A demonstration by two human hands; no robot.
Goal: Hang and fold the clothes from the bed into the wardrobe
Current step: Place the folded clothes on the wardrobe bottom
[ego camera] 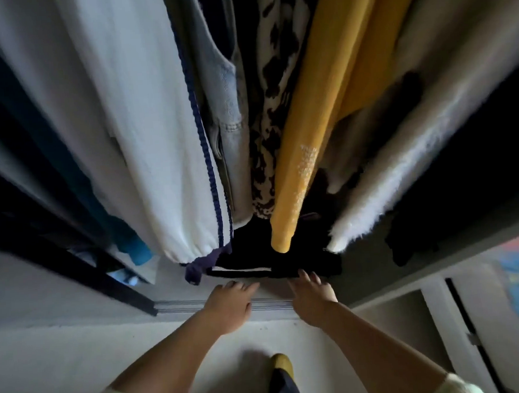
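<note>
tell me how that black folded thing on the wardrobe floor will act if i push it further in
The black garment is probably soft and floppy: it lies in slack folds under the yellow garment. Pushed from the front edge, it may bunch up rather than slide as one piece. It looks light, so both open hands, left hand and right hand, should shift it easily.

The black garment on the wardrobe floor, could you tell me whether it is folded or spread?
Folded: the black garment lies as a compact flat stack under the hanging clothes.

Pale cream ribbed knit sleeves (460, 385) are worn pushed up past both forearms; dark navy trouser leg (285, 387) & mustard-yellow sock (281, 364) are seen below.
</note>
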